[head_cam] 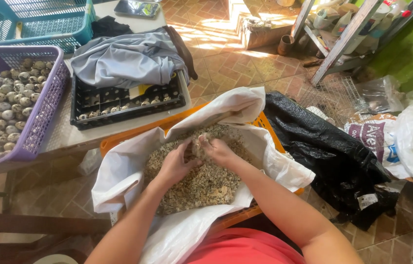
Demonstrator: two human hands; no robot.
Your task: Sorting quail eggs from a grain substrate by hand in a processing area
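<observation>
Both hands are seen over a heap of speckled eggshell fragments, which lies in a white plastic sack lining an orange crate. The left hand is curled, its fingers bent inward towards the right hand, and the fingertips of both are brought together over a small pale piece; whether it is an egg or a bit of shell cannot be made out. How firmly it is pinched cannot be told, since the fingertips hide one another.

Most of the orange crate is covered by the sack, so only its edges show. On the table to the left, a purple basket of speckled quail eggs is cut off by the frame edge. A black tray holding a few eggs is half hidden under a grey cloth. A teal basket stands behind. A black plastic bag lies on the tiled floor to the right.
</observation>
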